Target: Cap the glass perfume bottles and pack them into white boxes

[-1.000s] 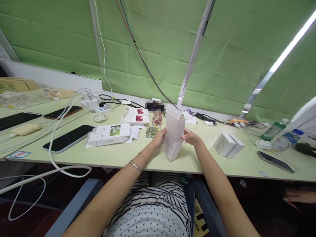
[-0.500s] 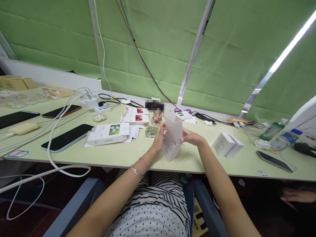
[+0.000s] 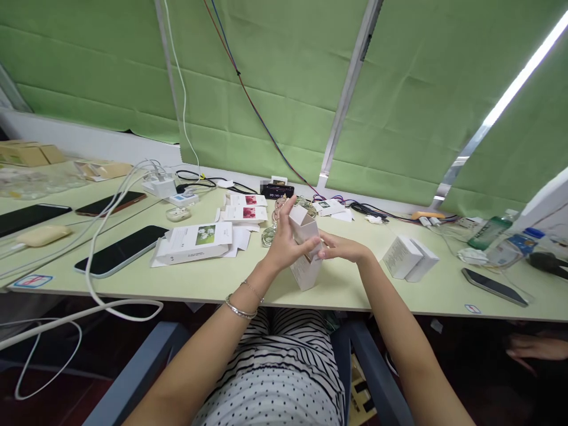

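In the head view a small white box (image 3: 306, 275) stands near the table's front edge, a second white box-shaped piece (image 3: 302, 219) with an open top rising above it. I cannot tell whether the two are joined. My left hand (image 3: 286, 239) grips the upper piece from the left, thumb across its front and fingers behind. My right hand (image 3: 339, 247) pinches its right side with the fingertips. Behind my hands are clear, round glass-like bottles (image 3: 267, 236), partly hidden.
Flattened cartons with flower pictures (image 3: 199, 241) lie left of my hands. Two white boxes (image 3: 403, 258) stand to the right. Phones (image 3: 122, 249), cables (image 3: 106, 219), a digital timer (image 3: 277, 191) and a green bottle (image 3: 490, 232) are around. Another person's hand (image 3: 536, 348) shows at lower right.
My left hand has moved up and over the upper piece, its thumb now across the front. The piece has tilted and sits slightly lower and further left.
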`<action>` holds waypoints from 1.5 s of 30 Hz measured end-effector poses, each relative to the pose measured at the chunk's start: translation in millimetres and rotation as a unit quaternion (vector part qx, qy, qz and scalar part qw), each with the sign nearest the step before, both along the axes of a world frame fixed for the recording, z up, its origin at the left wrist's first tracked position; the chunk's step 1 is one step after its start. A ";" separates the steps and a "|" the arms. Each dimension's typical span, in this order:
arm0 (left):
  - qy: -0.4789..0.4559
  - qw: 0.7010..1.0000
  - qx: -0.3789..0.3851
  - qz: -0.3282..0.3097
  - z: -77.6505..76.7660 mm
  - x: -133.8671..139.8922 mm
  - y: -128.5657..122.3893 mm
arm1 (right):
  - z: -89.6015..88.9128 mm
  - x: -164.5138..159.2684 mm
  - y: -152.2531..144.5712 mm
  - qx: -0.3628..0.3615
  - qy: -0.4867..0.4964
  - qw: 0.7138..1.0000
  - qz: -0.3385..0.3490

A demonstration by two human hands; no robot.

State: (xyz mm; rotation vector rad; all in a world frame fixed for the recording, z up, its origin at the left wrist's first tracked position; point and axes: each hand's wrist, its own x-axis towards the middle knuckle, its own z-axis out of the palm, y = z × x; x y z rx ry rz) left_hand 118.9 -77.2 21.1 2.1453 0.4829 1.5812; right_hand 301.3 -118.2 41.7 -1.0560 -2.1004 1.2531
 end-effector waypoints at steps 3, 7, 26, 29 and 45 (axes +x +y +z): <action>0.014 0.999 0.031 0.003 2.3 -2.9 -0.4 | -4.2 -0.4 -2.7 0.015 0.024 1.000 0.011; 0.036 0.998 0.049 -0.018 6.4 -5.3 -1.3 | -4.6 -0.7 -5.7 0.033 0.016 0.999 -0.001; 0.063 0.989 -0.013 -0.137 15.5 -23.9 1.3 | -5.7 -12.7 -22.3 0.230 -0.129 0.964 -0.038; 0.067 0.985 -0.019 -0.160 18.4 -26.0 0.4 | -5.0 -14.4 -25.9 0.211 -0.103 0.971 -0.040; 0.057 0.993 0.022 -0.105 23.1 -26.6 -4.5 | -28.7 -56.4 -53.3 0.157 0.101 0.893 -0.409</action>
